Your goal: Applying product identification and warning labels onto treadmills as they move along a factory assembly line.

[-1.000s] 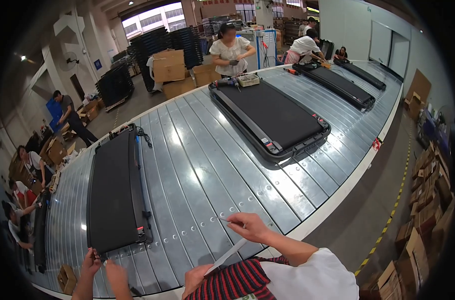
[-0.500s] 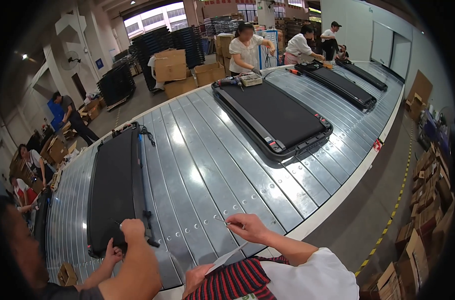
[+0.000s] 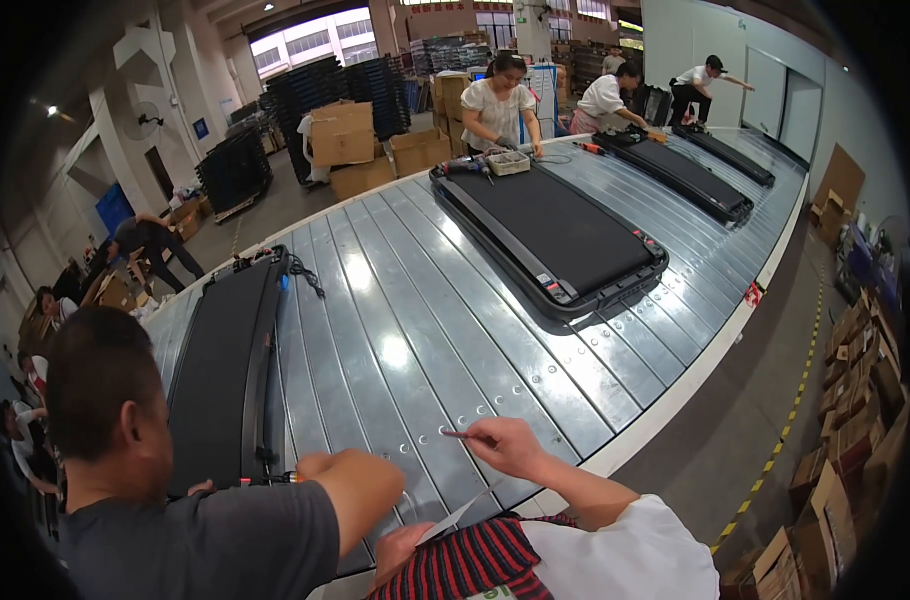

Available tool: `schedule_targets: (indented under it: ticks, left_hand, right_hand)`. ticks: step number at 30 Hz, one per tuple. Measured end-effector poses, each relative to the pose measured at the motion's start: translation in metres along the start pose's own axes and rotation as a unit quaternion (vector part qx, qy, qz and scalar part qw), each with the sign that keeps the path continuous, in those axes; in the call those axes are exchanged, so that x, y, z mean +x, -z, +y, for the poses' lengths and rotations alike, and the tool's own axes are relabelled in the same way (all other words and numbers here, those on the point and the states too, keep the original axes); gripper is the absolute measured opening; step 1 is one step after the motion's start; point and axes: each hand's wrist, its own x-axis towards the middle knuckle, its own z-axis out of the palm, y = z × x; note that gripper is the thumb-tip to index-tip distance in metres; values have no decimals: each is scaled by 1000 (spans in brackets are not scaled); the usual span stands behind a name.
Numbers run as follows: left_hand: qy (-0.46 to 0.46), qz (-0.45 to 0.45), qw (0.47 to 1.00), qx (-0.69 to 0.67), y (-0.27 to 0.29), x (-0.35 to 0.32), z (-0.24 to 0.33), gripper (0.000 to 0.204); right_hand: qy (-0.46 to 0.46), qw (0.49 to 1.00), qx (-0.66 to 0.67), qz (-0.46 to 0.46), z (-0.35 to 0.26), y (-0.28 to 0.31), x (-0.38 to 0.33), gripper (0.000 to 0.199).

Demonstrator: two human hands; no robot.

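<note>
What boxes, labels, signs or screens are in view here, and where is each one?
Large cardboard boxes: brown, stacked on the floor beyond the belt's far left.
Flattened cartons: brown, piled along the right wall.
Red label: small tag on the conveyor's right edge.
Blue sign: small square on the left wall.
No screens visible.
</note>
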Motion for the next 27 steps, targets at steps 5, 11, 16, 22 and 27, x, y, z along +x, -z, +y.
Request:
schedule_targets:
  ticks: [5,11,16,22,27]
  left_hand:
    - [-15,9,1000,10,-5,4,7,26]
    - [-8,-13,1000,-5,-28,0,1,28]
    - [-18,-18,999,-26,-51,3,10,32]
    - [2,-77,996,-36,-68,1,25,35]
    - [-22,-88,996,-25,-76,-19,39,32]
  right_hand:
    - [-28,998,-23,43,2,21,-2,6]
    - [-48,998,6,27,2,32,-18,7]
    - [-62,998,-11,16,9,52,-36,9]
    - [-85,996,-21,9,25,67,-63,10]
    - [-67,997,-22,4,14,74,-79,10]
